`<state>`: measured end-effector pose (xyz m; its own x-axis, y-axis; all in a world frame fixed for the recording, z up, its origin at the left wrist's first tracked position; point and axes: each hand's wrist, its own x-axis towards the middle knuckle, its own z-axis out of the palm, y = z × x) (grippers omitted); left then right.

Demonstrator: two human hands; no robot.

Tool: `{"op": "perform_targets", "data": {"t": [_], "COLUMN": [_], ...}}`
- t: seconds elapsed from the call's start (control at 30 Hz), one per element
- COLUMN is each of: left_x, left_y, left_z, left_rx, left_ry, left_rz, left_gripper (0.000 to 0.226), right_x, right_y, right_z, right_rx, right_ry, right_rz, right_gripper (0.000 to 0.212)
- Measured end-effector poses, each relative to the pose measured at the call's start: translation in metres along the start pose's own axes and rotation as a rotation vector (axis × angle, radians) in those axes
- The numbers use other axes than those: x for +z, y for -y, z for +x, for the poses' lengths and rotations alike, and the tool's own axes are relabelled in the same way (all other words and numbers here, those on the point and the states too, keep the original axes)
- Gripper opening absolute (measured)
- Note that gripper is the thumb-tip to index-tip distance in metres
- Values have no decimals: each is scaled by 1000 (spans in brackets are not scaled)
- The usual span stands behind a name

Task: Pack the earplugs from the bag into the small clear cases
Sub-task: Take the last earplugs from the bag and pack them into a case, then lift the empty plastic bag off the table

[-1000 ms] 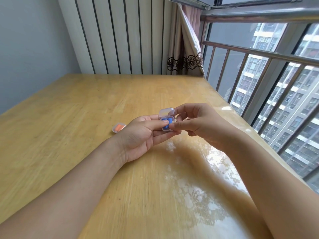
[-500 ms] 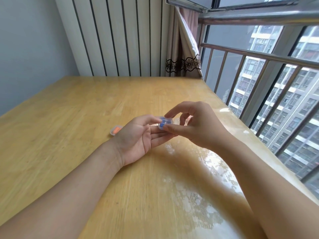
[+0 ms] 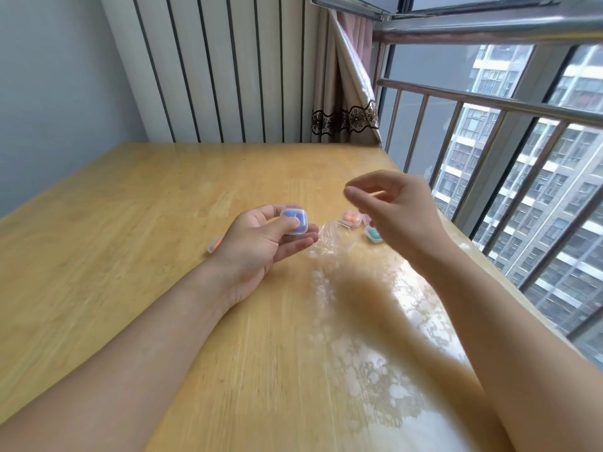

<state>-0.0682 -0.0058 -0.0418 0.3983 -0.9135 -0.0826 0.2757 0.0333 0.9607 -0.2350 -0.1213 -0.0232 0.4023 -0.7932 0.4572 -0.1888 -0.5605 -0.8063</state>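
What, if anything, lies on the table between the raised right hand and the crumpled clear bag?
Nothing visible does. The right hand hovers empty above the table; the clear bag lies just below and left of it, with open space between.

You are in a high-rise flat, at a wooden table (image 3: 130, 223) pushed into a corner beside a large window (image 3: 424, 102). A metal railing (image 3: 489, 102) guards the glass, a lace-trimmed curtain (image 3: 346, 93) hangs at its edge, and striped wall panelling (image 3: 212, 66) backs the table. Apartment towers (image 3: 538, 190) fill the view outside.
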Motion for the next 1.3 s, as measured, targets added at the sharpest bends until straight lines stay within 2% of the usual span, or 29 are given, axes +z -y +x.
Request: {"op": "perform_targets", "data": {"t": [0.07,0.2,0.23,0.33,0.37,0.43,0.53,0.6,0.67,0.73,0.8,0.87,0.93,1.0,1.07,1.13,1.2,1.3], "left_x": [-2,-5,-8,-20,-23,-26,-28,-32,-36,-36,-32,-26,-14,0,13,20,25,41], "left_y": [-2,-3,-1,6,9,13,21,25,29,32,28,19,7,0,-2,-5,-9,-17], "left_z": [1,2,4,14,16,19,27,33,38,40,35,23,9,-4,-12,-21,-26,-36], "left_rx": [25,63,120,425,491,558,547,457,371,371,469,582,531,358,276,226,166,107], "left_ry": [-17,-30,-58,-214,-241,-253,-315,-354,-375,-393,-393,-389,-329,-226,-181,-146,-60,43], "left_rz": [9,52,155,789,923,983,1080,1179,1253,1279,1222,1054,801,536,428,332,230,144], "left_gripper": [21,23,25,22,19,16,14,17,21,29,49,57,67,57,31,16,13,20], "right_x": [-4,0,1,3,5,13,23,21,13,3,-6,-9,-6,-4,-12,-28,-51,-96], "right_y": [-4,-8,-9,-10,-9,-9,-11,-12,-12,-8,-5,-3,-1,4,15,24,31,33], "right_z": [3,1,0,-1,-2,-7,-10,-7,-3,-1,-1,-3,-4,-6,-9,-15,-23,-44], "right_rx": [44,64,74,173,215,284,345,394,380,337,340,360,359,354,369,390,401,397], "right_ry": [-58,-37,-25,25,55,119,179,132,38,-20,5,56,85,163,241,292,267,133], "right_rz": [-30,-226,-275,-318,-317,-318,-298,-163,-70,-12,91,141,136,167,224,290,366,482], "right_gripper": [9,12,15,37,45,50,25,10,5,7,10,13,17,22,27,23,16,20]}}
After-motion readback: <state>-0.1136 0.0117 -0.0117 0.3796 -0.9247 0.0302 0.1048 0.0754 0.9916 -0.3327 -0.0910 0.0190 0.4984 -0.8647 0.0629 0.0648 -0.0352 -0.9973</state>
